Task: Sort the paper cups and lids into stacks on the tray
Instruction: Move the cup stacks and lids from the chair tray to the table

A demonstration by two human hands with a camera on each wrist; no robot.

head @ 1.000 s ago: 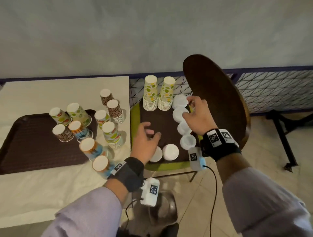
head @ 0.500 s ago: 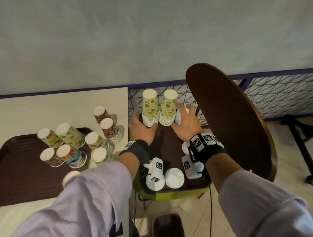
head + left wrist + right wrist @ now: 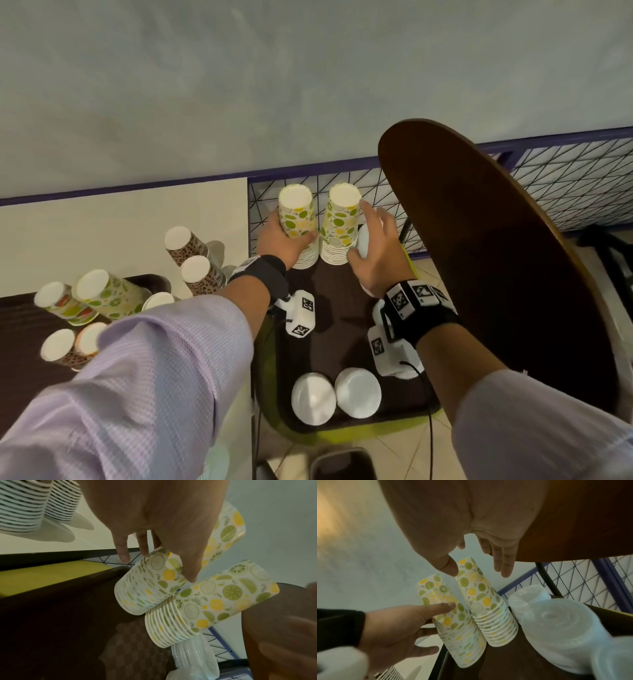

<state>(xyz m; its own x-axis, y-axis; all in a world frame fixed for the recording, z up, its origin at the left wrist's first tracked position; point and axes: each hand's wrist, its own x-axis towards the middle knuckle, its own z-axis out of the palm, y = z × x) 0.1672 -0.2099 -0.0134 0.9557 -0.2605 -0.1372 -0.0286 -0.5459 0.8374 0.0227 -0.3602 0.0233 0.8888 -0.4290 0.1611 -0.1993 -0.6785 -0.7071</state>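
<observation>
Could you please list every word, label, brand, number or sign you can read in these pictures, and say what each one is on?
No readable words, brands or numbers appear in any view.
The two citrus-print cup stacks carry only lemon and lime pictures, no lettering.
The wrist cameras and the right wristband bear black-and-white square code markers, patterns rather than text.
The leopard-print cups and the white lids show no print that can be read.

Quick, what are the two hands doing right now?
Left hand: grips the left citrus cup stack.
Right hand: open around the right citrus cup stack, holding nothing yet.
</observation>
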